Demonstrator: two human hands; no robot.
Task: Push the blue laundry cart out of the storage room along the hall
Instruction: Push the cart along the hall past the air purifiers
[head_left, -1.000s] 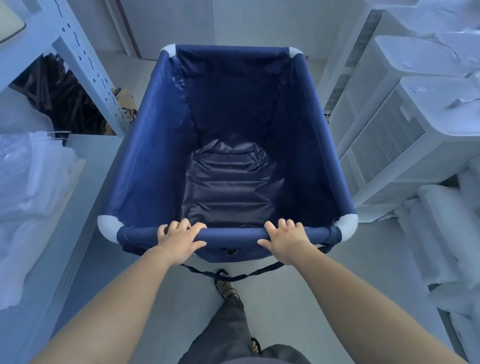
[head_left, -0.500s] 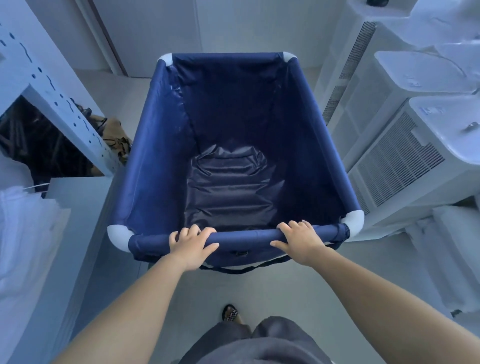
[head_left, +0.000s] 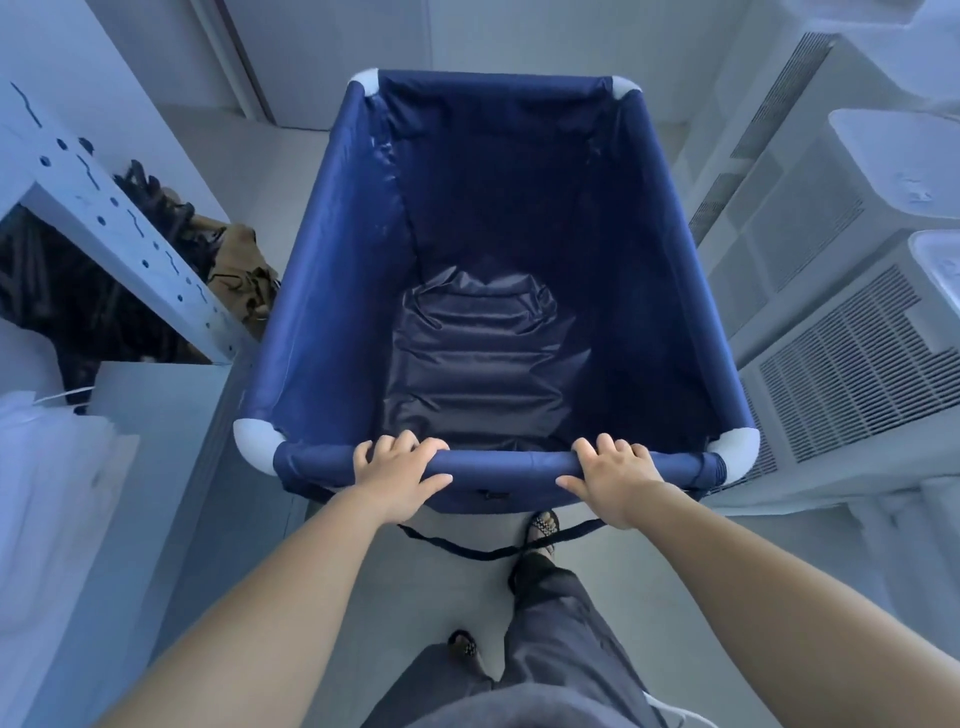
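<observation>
White air-conditioner units line the right; a perforated metal shelf post (pale) stands left.

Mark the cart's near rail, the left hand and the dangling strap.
near rail (head_left: 504, 462), head view, bare blue stretch between the hands.
left hand (head_left: 395, 475), head view, back of the hand.
strap (head_left: 478, 552), head view, lowest part of its loop.

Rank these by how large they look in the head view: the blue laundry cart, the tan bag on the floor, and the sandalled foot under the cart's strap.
1. blue laundry cart
2. tan bag
3. sandalled foot, though the cart's strap partly hides it.
</observation>
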